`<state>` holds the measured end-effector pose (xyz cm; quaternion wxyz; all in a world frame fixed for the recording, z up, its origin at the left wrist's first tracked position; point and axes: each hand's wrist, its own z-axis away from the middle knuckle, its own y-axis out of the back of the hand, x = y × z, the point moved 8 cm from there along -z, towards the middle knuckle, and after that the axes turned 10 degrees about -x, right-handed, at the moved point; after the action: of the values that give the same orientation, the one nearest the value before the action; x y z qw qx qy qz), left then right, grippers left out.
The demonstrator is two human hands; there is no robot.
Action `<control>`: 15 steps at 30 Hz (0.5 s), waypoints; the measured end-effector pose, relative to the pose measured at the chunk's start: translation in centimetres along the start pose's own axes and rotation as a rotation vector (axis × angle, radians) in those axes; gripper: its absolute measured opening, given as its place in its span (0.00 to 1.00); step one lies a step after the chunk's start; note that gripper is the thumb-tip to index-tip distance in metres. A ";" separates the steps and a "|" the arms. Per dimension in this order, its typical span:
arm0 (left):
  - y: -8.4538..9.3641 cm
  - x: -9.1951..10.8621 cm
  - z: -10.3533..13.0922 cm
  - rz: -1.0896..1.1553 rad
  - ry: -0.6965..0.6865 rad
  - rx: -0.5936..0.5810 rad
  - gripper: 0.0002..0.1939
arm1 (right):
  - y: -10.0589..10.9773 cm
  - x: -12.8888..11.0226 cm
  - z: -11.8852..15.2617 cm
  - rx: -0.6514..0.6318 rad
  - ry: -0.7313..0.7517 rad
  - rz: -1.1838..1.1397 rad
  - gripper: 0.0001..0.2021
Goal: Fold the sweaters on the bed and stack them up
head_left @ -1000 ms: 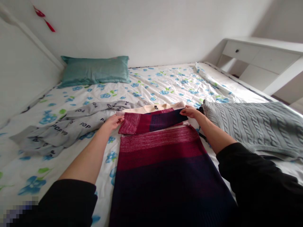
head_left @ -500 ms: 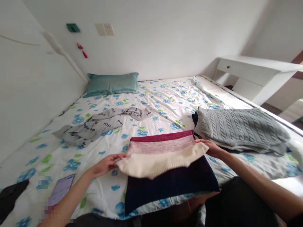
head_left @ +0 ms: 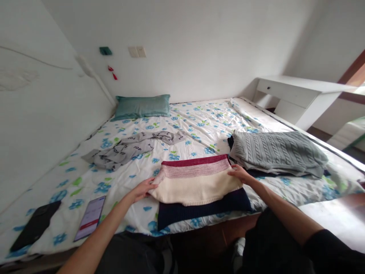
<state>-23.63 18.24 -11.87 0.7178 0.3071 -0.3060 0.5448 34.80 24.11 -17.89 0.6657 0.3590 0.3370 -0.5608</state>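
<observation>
A knitted sweater [head_left: 196, 186] in maroon, pink, cream and navy lies partly folded at the bed's front edge. Its cream part covers some of the navy layer [head_left: 202, 211], which shows below. At the left edge of the cream part, my left hand [head_left: 144, 189] pinches the knit. My right hand [head_left: 238, 174] grips the opposite edge, close to where pink meets cream. Just beyond the right hand, a grey cable-knit garment [head_left: 279, 152] rests on top of a folded stack.
A crumpled grey garment with printed letters [head_left: 128, 150] lies left of centre on the flowered sheet [head_left: 196, 139]. Nearer me are a lit phone [head_left: 90, 217] and a black phone-shaped object [head_left: 36, 224]. A green pillow [head_left: 142, 106] and a white desk [head_left: 293, 91] stand farther back.
The cream part has spread flatter and now reaches lower over the navy layer. Both hands keep hold of its sides. The view has shifted, bringing more of the black object into sight.
</observation>
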 end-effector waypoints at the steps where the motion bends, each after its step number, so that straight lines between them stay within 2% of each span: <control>1: 0.2 0.4 0.4 0.009 -0.018 0.004 0.47 | 0.0 -0.4 0.3 -0.024 -0.004 -0.039 0.35; 5: 1.3 1.1 2.4 0.104 -0.068 -0.041 0.40 | 0.5 -1.0 1.8 -0.141 -0.011 -0.172 0.34; 8: 1.3 -0.1 3.4 0.120 -0.036 -0.075 0.37 | 0.9 0.4 2.8 -0.175 -0.051 -0.135 0.32; 12: 0.1 -3.0 3.4 -0.030 0.053 -0.097 0.46 | 1.1 2.4 3.0 -0.157 -0.026 -0.021 0.32; 15: -1.2 -4.0 3.3 -0.129 0.075 -0.165 0.49 | 1.1 3.2 2.8 -0.167 -0.014 0.039 0.31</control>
<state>-23.67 13.03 -13.06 0.7851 0.2454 -0.3025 0.4816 36.47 20.27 -19.05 0.7064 0.3046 0.3709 -0.5203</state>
